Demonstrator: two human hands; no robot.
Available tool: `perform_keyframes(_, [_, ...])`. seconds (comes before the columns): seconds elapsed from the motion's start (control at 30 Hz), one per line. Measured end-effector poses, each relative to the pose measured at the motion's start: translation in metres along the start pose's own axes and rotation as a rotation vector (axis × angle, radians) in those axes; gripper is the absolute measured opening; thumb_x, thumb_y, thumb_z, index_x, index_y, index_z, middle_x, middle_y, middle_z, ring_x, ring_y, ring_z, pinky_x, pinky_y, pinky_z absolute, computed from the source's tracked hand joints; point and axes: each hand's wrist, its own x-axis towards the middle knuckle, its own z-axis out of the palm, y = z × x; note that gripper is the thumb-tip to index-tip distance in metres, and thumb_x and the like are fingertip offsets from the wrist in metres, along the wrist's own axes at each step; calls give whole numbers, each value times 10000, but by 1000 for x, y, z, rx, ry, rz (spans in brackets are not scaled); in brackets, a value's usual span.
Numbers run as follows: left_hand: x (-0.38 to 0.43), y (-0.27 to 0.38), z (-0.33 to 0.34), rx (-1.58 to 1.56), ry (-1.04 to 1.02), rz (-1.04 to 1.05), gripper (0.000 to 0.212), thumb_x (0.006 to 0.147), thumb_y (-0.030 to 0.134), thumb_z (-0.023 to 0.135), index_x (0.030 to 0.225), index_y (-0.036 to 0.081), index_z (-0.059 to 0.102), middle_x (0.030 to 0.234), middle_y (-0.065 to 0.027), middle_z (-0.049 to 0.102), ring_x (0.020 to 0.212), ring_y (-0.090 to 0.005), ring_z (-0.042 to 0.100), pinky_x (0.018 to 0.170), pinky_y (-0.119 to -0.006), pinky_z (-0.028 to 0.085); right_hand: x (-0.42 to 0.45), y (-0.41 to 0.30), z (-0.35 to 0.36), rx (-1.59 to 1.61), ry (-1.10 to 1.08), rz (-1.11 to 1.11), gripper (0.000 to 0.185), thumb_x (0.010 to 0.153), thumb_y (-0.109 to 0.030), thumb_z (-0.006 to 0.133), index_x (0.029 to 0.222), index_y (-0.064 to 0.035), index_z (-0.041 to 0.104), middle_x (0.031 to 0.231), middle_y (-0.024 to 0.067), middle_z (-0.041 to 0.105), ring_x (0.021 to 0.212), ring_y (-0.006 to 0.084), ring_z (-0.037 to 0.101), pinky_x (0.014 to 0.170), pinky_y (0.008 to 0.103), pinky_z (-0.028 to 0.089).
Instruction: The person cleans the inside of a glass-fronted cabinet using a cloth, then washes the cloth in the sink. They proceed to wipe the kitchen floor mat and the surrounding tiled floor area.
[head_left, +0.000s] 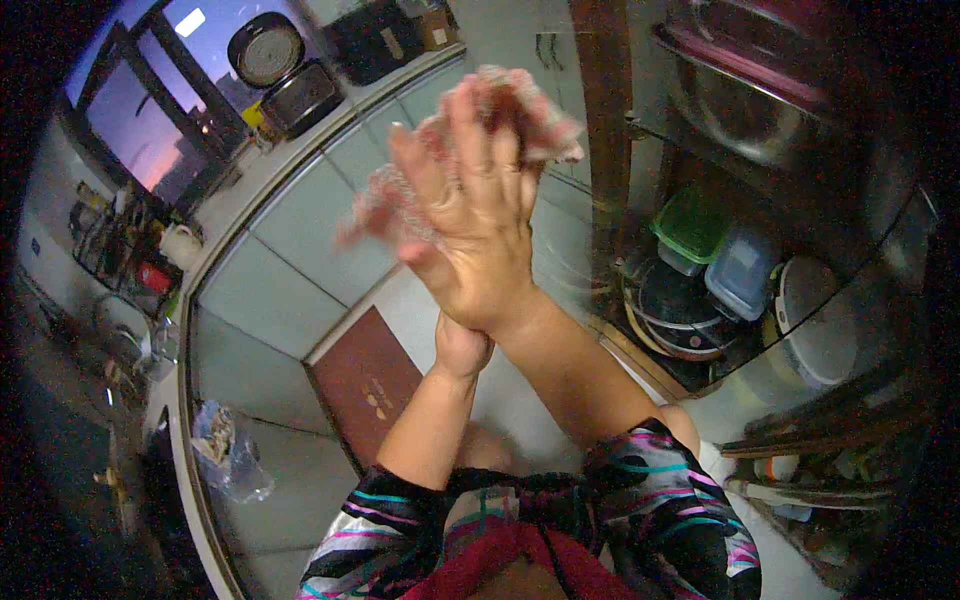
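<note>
My right hand (480, 202) is raised in front of me, fingers spread and back towards me, over a crumpled red-and-white cloth (551, 135). The cloth shows past the fingertips and also beside the thumb, where it is blurred. Behind the heel of the right hand comes my left hand (461, 349), its wrist crossing close beneath. The left palm and fingers are mostly hidden, so their grip on the cloth does not show. Both hands are in the air above the floor.
A counter (259, 199) curves along the left, with a dark open-lidded rice cooker (300, 94) and a white jug (180, 247). A plastic bag (229, 454) hangs at its front. On the floor lies a brown mat (367, 375). Shelves at right hold a green-lidded container (690, 225) and a white bucket (817, 322).
</note>
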Motion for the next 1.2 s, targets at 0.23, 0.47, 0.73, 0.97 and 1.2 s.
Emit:
perform_keyframes(0.23, [5, 9, 1, 160, -116, 82, 587, 1083, 388, 292, 1569, 70, 212, 1605, -213, 252, 1467, -391, 290, 1196, -522, 248, -163, 68, 17, 178, 248, 497, 682, 983, -458, 498, 1517, -51, 377, 1604, 184, 282, 1440, 391, 299, 1173, 485, 231])
perform_keyframes(0.47, [10, -12, 20, 104, -86, 81, 571, 1080, 374, 352, 1546, 54, 269, 1589, -230, 284, 1464, -403, 295, 1196, -524, 241, -325, 133, 34, 255, 439, 1716, 680, 1030, -495, 346, 1567, -88, 255, 1652, 126, 164, 1512, 310, 157, 1223, 453, 111])
perform_keyframes(0.73, [6, -1, -9, 182, 45, 17, 582, 1089, 376, 314, 1521, -10, 261, 1553, -255, 336, 1442, -393, 340, 1197, -502, 261, 62, 56, -5, -47, 125, 82, 981, 852, -612, 602, 1584, -92, 206, 1635, 232, 142, 1477, 452, 200, 1163, 633, 134])
perform_keyframes(0.97, [8, -5, 0, 149, -52, 64, 582, 1090, 389, 296, 1525, 4, 263, 1558, -244, 336, 1445, -389, 339, 1199, -505, 250, 279, -11, -40, -134, -134, 14, 1065, 895, -787, 381, 1590, -54, 47, 1661, 129, -117, 1535, 326, -24, 1229, 410, 145])
perform_keyframes(1.2, [4, -4, -9, 188, 1, 64, 548, 1087, 394, 302, 1518, 56, 308, 1549, -239, 356, 1425, -404, 370, 1185, -523, 278, 123, 102, -9, -109, 208, 118, 807, 981, -575, 464, 1543, -21, 296, 1615, 246, 211, 1500, 413, 185, 1191, 571, 92])
